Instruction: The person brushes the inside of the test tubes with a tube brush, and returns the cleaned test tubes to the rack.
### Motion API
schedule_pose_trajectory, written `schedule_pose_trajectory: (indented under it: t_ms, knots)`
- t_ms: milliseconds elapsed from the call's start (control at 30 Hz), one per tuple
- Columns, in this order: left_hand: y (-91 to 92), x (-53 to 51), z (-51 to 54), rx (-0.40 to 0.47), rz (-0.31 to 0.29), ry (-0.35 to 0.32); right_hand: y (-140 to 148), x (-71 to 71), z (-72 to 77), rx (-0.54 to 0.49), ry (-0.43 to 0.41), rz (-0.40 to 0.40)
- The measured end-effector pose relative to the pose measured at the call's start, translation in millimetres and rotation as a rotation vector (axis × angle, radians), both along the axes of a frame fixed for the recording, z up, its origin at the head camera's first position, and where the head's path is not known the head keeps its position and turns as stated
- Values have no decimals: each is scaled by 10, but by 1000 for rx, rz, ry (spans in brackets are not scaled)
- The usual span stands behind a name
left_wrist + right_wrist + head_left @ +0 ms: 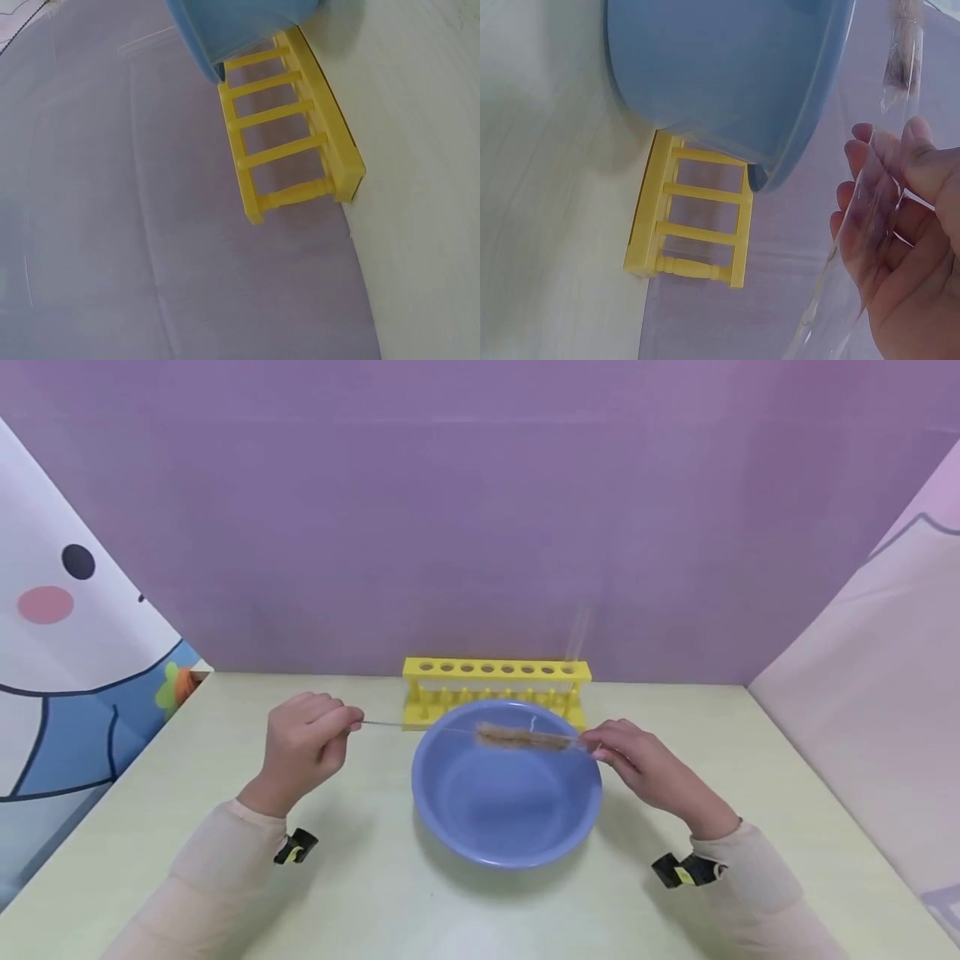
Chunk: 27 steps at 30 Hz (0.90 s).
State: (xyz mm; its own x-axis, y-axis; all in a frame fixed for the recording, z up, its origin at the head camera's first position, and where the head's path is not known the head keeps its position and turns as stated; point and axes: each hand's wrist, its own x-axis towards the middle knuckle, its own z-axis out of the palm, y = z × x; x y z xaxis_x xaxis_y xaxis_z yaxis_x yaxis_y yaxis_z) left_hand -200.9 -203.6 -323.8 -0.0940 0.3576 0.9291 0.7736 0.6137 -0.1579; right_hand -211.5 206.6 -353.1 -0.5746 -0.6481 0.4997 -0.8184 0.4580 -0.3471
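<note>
My left hand [303,747] pinches the end of a thin wire handle, which runs right to a brush [517,737] with tan bristles above the basin. Part of the bristles sits inside a clear test tube [889,112], the rest outside its mouth. My right hand [637,760] holds this tube between thumb and fingers near the basin's right rim. Below those fingers, in the right wrist view, a clear shiny band slants down; whether it is tube or water I cannot tell. Under both hands' work stands a blue basin [502,810]. The left wrist view does not show the left hand.
Behind the basin stands a yellow test tube rack [495,670], a clear tube [577,635] upright in its right end. A purple backdrop [480,527] rises at the table's far edge. Black wrist cameras [296,846] are strapped at the sleeves.
</note>
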Motion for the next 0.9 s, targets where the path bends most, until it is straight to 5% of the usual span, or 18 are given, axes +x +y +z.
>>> schedule_pose_trajectory:
  t_ms: [900]
  knots:
    - [-136, 25, 30, 58, -16, -7, 114, 9, -23, 23, -81, 0]
